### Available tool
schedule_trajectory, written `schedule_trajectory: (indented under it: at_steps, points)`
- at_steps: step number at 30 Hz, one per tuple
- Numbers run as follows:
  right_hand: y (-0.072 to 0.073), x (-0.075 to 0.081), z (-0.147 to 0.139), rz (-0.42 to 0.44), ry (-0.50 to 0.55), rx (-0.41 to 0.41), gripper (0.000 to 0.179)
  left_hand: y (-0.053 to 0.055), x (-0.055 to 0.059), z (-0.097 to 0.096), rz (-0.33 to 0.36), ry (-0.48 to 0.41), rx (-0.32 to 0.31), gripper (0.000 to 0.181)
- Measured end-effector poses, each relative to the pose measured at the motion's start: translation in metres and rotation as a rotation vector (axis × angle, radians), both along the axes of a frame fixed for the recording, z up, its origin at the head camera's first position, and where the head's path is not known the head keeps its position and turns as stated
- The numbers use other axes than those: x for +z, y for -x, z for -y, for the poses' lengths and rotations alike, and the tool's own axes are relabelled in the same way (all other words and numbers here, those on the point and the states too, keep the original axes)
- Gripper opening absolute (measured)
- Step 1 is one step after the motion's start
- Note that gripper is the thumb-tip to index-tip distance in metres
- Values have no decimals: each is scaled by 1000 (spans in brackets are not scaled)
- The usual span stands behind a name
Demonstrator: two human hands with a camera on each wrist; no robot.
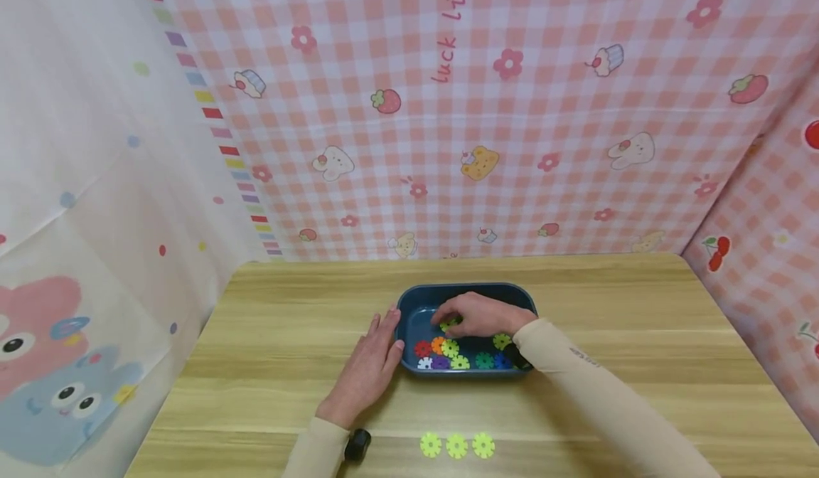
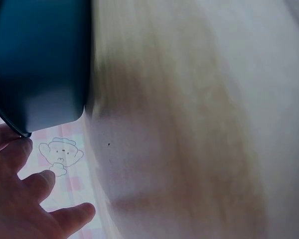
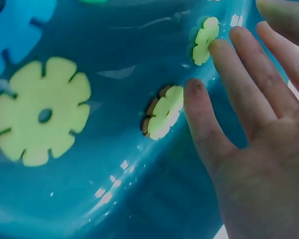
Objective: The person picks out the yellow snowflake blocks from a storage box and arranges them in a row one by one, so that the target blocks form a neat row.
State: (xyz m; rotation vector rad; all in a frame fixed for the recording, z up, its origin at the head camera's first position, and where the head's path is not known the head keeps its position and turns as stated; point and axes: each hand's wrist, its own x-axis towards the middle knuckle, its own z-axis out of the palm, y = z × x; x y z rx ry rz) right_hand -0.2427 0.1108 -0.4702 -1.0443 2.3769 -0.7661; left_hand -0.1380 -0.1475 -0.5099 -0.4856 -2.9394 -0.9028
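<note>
A dark blue plastic basin (image 1: 419,321) holds several notched, flower-shaped plastic discs. My left hand (image 1: 366,370) rests its fingertips on the basin's left rim, fingers spread. Inside the basin, my right hand (image 1: 481,314) reaches down over a yellow-green disc (image 1: 448,324). In the right wrist view the fingers are loosely extended, with fingertips beside a tilted yellow-green disc (image 3: 164,113) and a smaller-looking one (image 3: 206,41); no disc shows gripped. Red (image 1: 423,349), orange (image 1: 438,344), white (image 1: 425,363), purple (image 1: 440,363) and green (image 1: 484,360) discs lie toward the basin's near side.
Three yellow-green discs (image 1: 456,446) lie in a row on the wooden table (image 1: 288,321), in front of the basin. A pink checked cloth (image 1: 544,200) hangs behind the table, and patterned cloths hang at both sides.
</note>
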Motion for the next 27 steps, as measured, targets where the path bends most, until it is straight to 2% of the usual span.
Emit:
schedule_trajectory:
  at_steps: [5, 9, 13, 16, 22, 27]
  points:
    - [1, 2, -3, -2, 39, -58, 32, 0, -1, 0, -2, -7, -2, 57]
    - [4, -2, -7, 3, 11, -99, 31, 0, -3, 0, -7, -11, -5, 57]
    - [7, -8, -8, 0, -21, -106, 32, 0, -2, -1, 7, -17, 0, 57]
    - [8, -12, -8, -24, -36, -94, 33, 0, -2, -2, 7, -22, -1, 56]
    - [9, -19, -6, -130, -61, -11, 33, 0, -1, -1, 6, -21, 2, 57]
    - [7, -20, -3, -154, -80, 6, 34, 0, 0, 0, 4, -15, 2, 58]
